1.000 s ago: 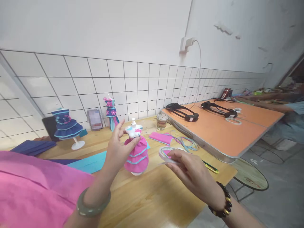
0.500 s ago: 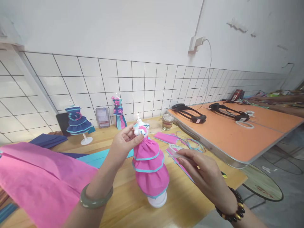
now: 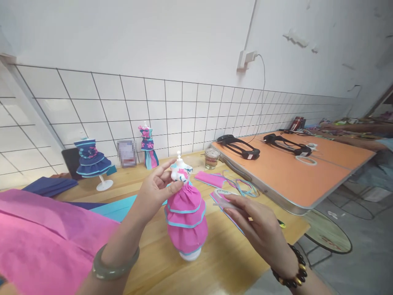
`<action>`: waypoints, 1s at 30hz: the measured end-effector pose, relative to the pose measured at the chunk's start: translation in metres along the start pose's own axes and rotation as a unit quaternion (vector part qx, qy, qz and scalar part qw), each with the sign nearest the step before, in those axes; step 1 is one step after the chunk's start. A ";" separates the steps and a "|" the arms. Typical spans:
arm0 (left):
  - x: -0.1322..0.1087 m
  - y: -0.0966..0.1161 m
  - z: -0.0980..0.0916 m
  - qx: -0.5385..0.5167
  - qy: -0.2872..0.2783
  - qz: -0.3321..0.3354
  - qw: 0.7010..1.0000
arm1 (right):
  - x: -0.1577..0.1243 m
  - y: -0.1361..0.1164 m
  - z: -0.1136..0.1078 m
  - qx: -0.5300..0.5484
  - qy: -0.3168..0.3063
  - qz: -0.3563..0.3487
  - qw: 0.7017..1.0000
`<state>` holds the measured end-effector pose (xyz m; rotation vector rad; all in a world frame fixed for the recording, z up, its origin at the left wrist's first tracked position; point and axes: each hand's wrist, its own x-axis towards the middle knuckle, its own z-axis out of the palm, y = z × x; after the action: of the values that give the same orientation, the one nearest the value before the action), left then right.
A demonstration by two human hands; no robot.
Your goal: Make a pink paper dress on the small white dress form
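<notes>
— Thumb in front and fingers behind, the left hand [image 3: 155,186] is clamped on the dress form [image 3: 186,209] dressed in tiers of pink. And the other?

— Right hand [image 3: 254,217] is closed too, pinching a tape roll [image 3: 227,200], clear by the look of it. That sits to the form's right, with a gap between them.

— So which hand is nearer?

— Left, since it's touching. It comes at the form from the left side, high up, below the neck. Its counterpart stands off on the right, about level with the upper tiers, and a short tail [image 3: 216,204] of the roll points back across the gap.

— How does the form stand?

— Long axis close to upright, top leaning slightly toward the gripping side. Its white base [image 3: 190,255] is lowest; whether that bears on the wooden table [image 3: 166,270] or floats just over it, I can't tell.

— What else is around it?

— Left of the form, pink cloth [image 3: 46,237]. Behind and to its right, a glass [image 3: 211,159] and loose ribbons [image 3: 245,187]. Farther right, an orange table [image 3: 307,172]. Straight behind, a tiled wall [image 3: 184,110]. Bare wood shows in front of it.
</notes>
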<state>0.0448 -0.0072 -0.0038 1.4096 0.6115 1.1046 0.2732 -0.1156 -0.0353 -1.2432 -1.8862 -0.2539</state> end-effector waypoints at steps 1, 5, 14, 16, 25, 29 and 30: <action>-0.001 0.001 0.002 0.012 -0.001 0.002 1.000 | -0.001 0.001 0.000 0.004 0.001 0.007 1.000; -0.003 0.001 0.009 0.044 -0.023 0.005 0.999 | -0.003 0.003 0.002 0.016 0.010 0.036 0.999; -0.005 -0.007 0.015 0.126 -0.056 0.019 0.990 | -0.004 0.002 0.003 0.043 0.032 0.056 0.997; -0.006 -0.007 0.017 0.130 -0.060 0.016 0.990 | -0.004 0.001 0.003 0.043 0.033 0.057 0.997; -0.003 -0.015 0.014 0.153 -0.063 0.027 0.986 | -0.001 -0.004 0.003 0.067 0.025 0.068 0.995; -0.002 -0.016 0.012 0.204 -0.060 0.046 0.976 | 0.001 -0.005 0.003 0.066 0.027 0.061 0.996; -0.002 -0.015 0.012 0.206 -0.059 0.045 0.976 | 0.001 -0.006 0.003 0.065 0.028 0.060 0.996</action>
<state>0.0584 -0.0120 -0.0173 1.8626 0.7251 0.9908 0.2667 -0.1160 -0.0352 -1.2432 -1.7441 -0.1001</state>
